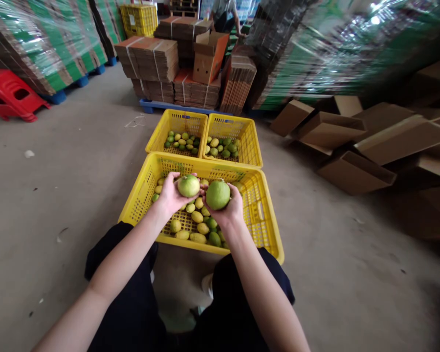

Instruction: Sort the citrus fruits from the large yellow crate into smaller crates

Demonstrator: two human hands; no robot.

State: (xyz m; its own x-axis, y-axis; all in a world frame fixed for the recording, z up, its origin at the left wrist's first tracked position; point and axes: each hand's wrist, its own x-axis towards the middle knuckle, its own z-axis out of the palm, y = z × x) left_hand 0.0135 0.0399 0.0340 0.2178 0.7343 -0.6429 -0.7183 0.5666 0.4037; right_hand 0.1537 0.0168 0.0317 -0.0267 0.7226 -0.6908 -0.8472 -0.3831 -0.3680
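Our left hand [172,194] and right hand [229,208] each cup a fruit loosely over the near crate [267,230], so either could roll off and bruise.

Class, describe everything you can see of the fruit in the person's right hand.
The fruit in the right hand is a round, citrus-like fruit with a smooth, evenly green, faintly glossy skin and no stalk showing. It sits in the cupped palm, fingers curled round its lower sides, held above the large yellow crate. It looks a little bigger and greener than the paler fruit beside it in the left hand.
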